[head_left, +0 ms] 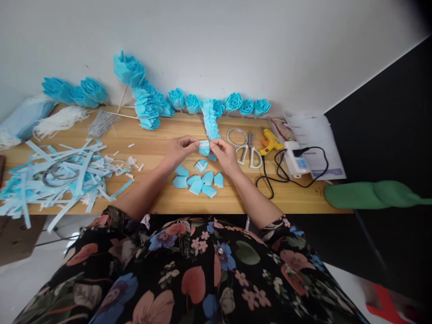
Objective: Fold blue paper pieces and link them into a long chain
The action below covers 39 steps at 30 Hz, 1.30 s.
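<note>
Between my two hands is a small blue and white petal piece [204, 147], pinched at its left edge by my left hand [183, 147] and at its right by my right hand [222, 153]. Both hands have closed fingers and hover over the wooden table. Just below them lies a folded blue piece [201, 166], with several loose cut blue petals [195, 185] spread nearer to me. Behind the hands, a row of overlapping blue petals [211, 119] runs back toward the wall.
Finished blue flowers [233, 102] line the wall. Scissors [249, 150], a yellow glue gun [270, 141] with its black cord and a white power strip [297, 159] lie right. Strip scraps [74, 173], grey wires [101, 123] and face masks [25, 119] cover the left. A green bottle [367, 195] stands at the right edge.
</note>
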Each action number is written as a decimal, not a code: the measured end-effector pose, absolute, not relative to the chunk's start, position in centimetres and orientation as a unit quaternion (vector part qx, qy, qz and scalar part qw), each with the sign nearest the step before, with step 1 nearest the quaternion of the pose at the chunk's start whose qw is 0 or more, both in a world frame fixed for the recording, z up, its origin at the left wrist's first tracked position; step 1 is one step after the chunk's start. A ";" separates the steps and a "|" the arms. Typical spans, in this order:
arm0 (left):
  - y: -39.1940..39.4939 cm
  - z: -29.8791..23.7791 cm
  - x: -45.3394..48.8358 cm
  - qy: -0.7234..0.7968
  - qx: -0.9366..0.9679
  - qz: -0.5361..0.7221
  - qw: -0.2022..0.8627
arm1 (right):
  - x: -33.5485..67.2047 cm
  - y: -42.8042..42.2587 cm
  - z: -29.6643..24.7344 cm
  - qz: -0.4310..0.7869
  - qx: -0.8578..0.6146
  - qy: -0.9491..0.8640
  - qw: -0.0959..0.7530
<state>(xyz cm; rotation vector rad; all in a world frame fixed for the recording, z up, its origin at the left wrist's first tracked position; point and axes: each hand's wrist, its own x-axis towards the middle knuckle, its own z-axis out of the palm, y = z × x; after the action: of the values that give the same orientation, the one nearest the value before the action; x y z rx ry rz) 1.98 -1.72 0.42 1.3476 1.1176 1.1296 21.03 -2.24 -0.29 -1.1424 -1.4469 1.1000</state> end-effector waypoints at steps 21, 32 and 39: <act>-1.7 0.5 1.9 0.443 0.597 0.425 0.517 | 21.5 -2.0 0.0 0.474 -0.443 -0.640 0.411; -1.4 0.6 1.8 0.451 0.567 0.456 0.517 | 21.8 -1.6 -0.1 0.512 -0.441 -0.600 0.429; -1.3 0.3 1.7 0.438 0.559 0.438 0.551 | 21.7 -1.7 -0.2 0.473 -0.467 -0.612 0.428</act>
<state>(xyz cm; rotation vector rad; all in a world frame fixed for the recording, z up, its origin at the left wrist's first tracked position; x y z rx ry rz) 1.72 -1.32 0.26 1.3225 1.0361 1.0356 21.68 -1.75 -0.17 -1.1657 -1.5286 1.1812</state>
